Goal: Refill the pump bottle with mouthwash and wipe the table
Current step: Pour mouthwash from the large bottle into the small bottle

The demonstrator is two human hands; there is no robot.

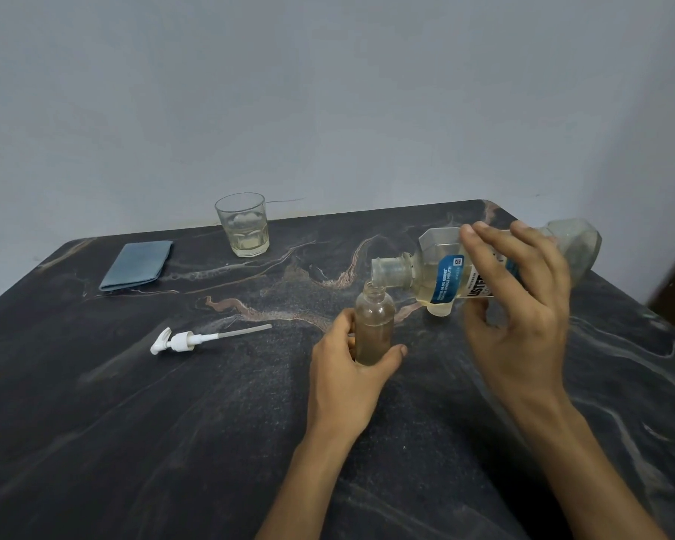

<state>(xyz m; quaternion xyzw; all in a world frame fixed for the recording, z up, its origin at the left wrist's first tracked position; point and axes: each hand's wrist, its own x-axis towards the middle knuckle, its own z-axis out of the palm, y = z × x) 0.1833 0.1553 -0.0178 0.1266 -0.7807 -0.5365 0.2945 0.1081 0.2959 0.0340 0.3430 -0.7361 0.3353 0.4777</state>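
Right now, as I see it from above:
Left hand: my left hand is wrapped around the lower half of the small pump bottle, thumb on the near side, fingers curled round the far side, closed firmly on it.
Pump bottle: it stands upright on the table, just right of the middle, its neck uncapped; pale brownish liquid fills it to about shoulder height.
Right hand: my right hand grips the mouthwash bottle across its label, fingers spread over the top and thumb underneath, clamped on it.
Mouthwash bottle: tipped on its side in the air, base up and to the right, open mouth pointing left and sitting directly over the pump bottle's neck, touching it or nearly so; I cannot tell which. Yellowish liquid lies pooled along its lower side.
Pump head: the white pump head with its dip tube lies flat on the table, well to the left of my left hand.
Cloth: a folded blue cloth lies near the far left corner.
Glass: a clear glass stands at the far edge, right of the cloth, with a little pale liquid in the bottom.
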